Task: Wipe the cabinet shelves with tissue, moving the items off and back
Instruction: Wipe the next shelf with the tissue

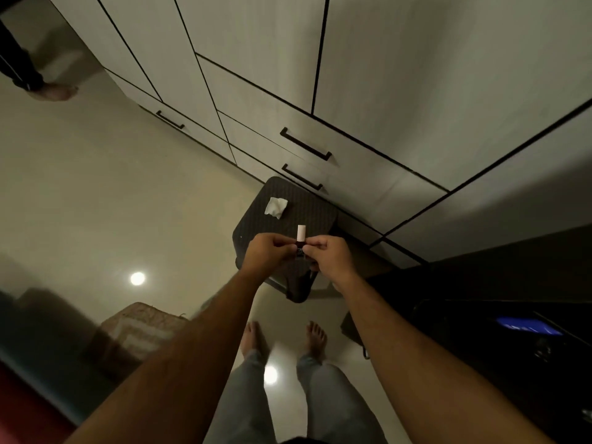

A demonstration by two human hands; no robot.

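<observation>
A small bottle point(300, 236) with a pale pink cap and a dark body stands upright between my hands, above a dark stool point(307, 209). My left hand point(268, 251) pinches the bottle's body from the left. My right hand point(326, 253) pinches it from the right. A crumpled white tissue point(276, 207) lies on the stool's top, toward its far left corner. The pale cabinet point(368, 91) with black-edged doors rises behind the stool, all doors shut; no shelf is visible.
Drawers with black bar handles point(306, 144) sit just behind the stool. A woven basket point(134, 328) stands on the glossy floor at the left. A dark counter with a lit screen point(528, 326) fills the right. Another person's foot point(56, 91) shows at the far left.
</observation>
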